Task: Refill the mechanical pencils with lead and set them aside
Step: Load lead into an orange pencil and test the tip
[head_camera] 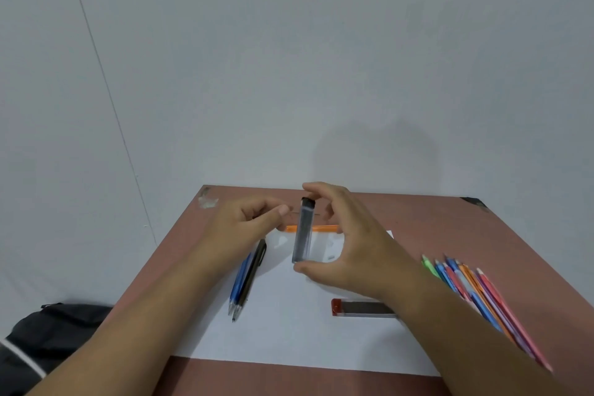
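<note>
Holding a clear lead case [302, 230] upright above the white paper sheet [289, 341], the right hand [350, 247] grasps it end to end, thumb under the base and fingertips on the dark cap. The left hand [247, 225], at 9 o'clock of the case, has thumb and forefinger pinched together close to the cap; a hair-thin line near the tips may be a single lead, but it is too fine to confirm. Behind the case, at 12 o'clock, an orange pencil [316, 228] lies crosswise. At 8 o'clock, a blue pencil [239, 281] and a black pencil [252, 276] lie side by side, touching, on the sheet. At 5 o'clock rests a second lead case [363, 308] with a red cap. At 3 o'clock, on the brown table [450, 228], a fan of coloured pencils [475, 292] lies partly under the right forearm. Judged risks: if the cap is open, tilting the case would spill leads across the sheet; a hard pinch would snap a lead; the forearm could sweep the coloured pencils off the table edge.
</note>
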`<action>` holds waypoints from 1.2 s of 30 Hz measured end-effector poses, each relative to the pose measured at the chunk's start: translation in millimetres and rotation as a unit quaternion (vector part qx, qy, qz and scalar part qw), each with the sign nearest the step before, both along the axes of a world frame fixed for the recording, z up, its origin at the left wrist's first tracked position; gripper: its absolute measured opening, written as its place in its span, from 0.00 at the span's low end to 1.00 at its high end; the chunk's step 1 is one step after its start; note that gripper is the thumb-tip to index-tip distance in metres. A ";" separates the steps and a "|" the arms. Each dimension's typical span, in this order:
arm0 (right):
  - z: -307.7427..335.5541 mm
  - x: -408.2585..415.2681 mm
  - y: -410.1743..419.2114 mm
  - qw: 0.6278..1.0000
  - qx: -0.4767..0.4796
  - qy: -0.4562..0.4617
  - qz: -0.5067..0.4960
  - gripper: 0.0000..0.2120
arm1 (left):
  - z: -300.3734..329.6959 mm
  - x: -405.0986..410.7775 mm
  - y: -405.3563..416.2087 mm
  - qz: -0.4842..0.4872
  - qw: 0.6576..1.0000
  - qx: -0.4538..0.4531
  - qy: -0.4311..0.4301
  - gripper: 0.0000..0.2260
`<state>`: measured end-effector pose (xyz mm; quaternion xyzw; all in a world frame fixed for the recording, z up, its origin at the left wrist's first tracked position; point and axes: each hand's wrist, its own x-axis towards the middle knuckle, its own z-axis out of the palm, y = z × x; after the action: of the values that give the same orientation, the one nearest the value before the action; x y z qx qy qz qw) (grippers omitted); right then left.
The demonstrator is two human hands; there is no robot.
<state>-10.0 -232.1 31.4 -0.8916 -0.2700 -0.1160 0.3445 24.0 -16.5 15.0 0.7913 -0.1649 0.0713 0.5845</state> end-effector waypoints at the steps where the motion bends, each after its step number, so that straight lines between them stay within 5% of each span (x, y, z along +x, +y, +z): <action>1: -1.1 0.5 1.1 1.000 0.005 -0.018 0.001 0.45 | 2.2 -1.8 -1.5 -0.029 0.999 -0.024 0.008 0.09; 5: -6.5 3.6 6.6 0.998 0.017 -0.062 0.013 0.44 | 2.8 -3.7 -5.8 -0.097 0.991 -0.079 0.041 0.11; 12: -7.3 8.0 5.8 0.999 0.017 -0.043 0.010 0.48 | -0.4 -2.5 -10.7 -0.073 0.993 -0.075 0.056 0.06; 18: -9.2 14.2 3.5 0.990 0.140 -0.020 -0.008 0.17 | 0.0 -5.4 -7.2 -0.111 0.990 -0.050 0.069 0.09; 21: -2.7 9.0 2.8 0.982 0.184 0.030 -0.034 0.11 | 0.6 -5.4 -5.8 -0.124 0.989 -0.047 0.070 0.09; 30: -5.3 12.1 1.3 0.975 0.202 0.078 -0.050 0.14 | -2.5 -2.5 -2.9 -0.123 0.990 -0.033 0.066 0.15; 36: -8.1 13.9 0.2 0.977 0.199 0.060 -0.057 0.13 | -1.8 -3.2 -3.6 -0.114 0.990 -0.040 0.066 0.11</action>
<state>3.9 -231.9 23.3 -0.8245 -0.1690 -0.1333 0.5233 20.8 -20.1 13.2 0.7463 -0.2124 -0.0419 0.6294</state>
